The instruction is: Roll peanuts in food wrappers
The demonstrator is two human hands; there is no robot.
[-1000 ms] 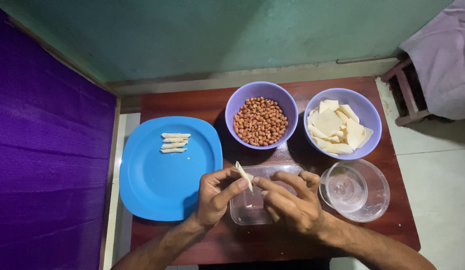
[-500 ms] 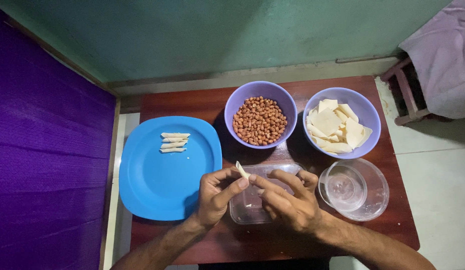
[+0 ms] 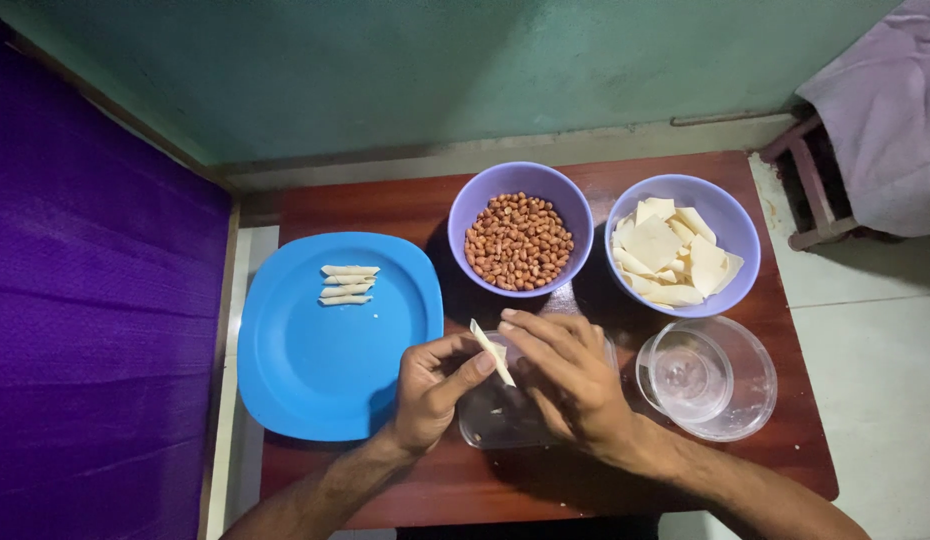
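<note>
Fingers: left hand (image 3: 430, 385) and right hand (image 3: 570, 375) pinch 1 rolled wrapper (image 3: 492, 352) between them | Place: above clear container (image 3: 495, 420), 6 o'clock of peanut bowl (image 3: 520, 240) | Handling: likely light, soft, tearable; grip ends gently | Around: 4 rolls (image 3: 349, 285) on blue plate (image 3: 330, 335) at 9 o'clock.

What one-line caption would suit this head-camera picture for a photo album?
Both hands, left hand and right hand, pinch a pale wrapper strip beside a blue plate holding four rolled pieces.
</note>
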